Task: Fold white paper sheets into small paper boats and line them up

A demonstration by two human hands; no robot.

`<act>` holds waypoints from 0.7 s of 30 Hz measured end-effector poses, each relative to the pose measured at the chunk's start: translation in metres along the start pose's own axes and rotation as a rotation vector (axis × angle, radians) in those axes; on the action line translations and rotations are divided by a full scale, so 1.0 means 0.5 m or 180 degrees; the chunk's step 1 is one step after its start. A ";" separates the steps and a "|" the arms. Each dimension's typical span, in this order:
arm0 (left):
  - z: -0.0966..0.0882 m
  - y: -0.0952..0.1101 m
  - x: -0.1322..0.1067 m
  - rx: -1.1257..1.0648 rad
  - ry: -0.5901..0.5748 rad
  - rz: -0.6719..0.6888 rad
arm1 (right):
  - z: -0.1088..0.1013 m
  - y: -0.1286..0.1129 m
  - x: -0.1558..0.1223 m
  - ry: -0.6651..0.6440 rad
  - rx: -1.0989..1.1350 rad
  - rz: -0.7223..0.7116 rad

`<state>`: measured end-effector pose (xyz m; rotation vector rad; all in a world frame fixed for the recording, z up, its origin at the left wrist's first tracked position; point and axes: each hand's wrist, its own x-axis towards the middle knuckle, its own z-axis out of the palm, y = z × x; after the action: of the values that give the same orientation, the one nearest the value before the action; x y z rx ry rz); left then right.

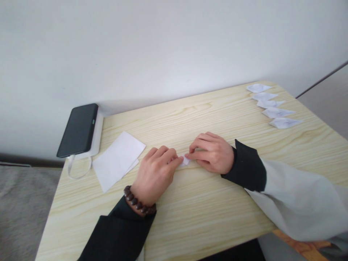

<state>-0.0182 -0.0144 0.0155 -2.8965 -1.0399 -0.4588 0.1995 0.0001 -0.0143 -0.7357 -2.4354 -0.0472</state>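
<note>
Between my two hands, low on the table, lies a small piece of folded white paper. My left hand, with a dark beaded bracelet at the wrist, pinches the paper's left end. On the other side, my right hand presses thumb and fingertips together at the right end. Most of the folded paper is hidden under the fingers, so its full shape does not show. Just left of my left hand lie a few flat white paper sheets, overlapping each other.
Several folded paper boats stand in a row at the table's far right. At the left edge, a black phone rests on a white box, with a white cable loop hanging beside it. A wall borders the table behind.
</note>
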 end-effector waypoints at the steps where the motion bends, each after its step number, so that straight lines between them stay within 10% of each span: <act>1: 0.000 0.003 0.001 0.0042 0.0000 -0.0029 | -0.003 0.001 0.000 0.0010 -0.0025 0.0020; 21: 0.033 0.008 0.003 -0.0718 0.0444 -0.0842 | 0.008 0.002 -0.004 -0.0065 0.0755 0.0911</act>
<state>-0.0101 -0.0145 0.0003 -2.8667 -1.4405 -0.8277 0.1994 0.0009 -0.0185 -0.9676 -2.2785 0.3561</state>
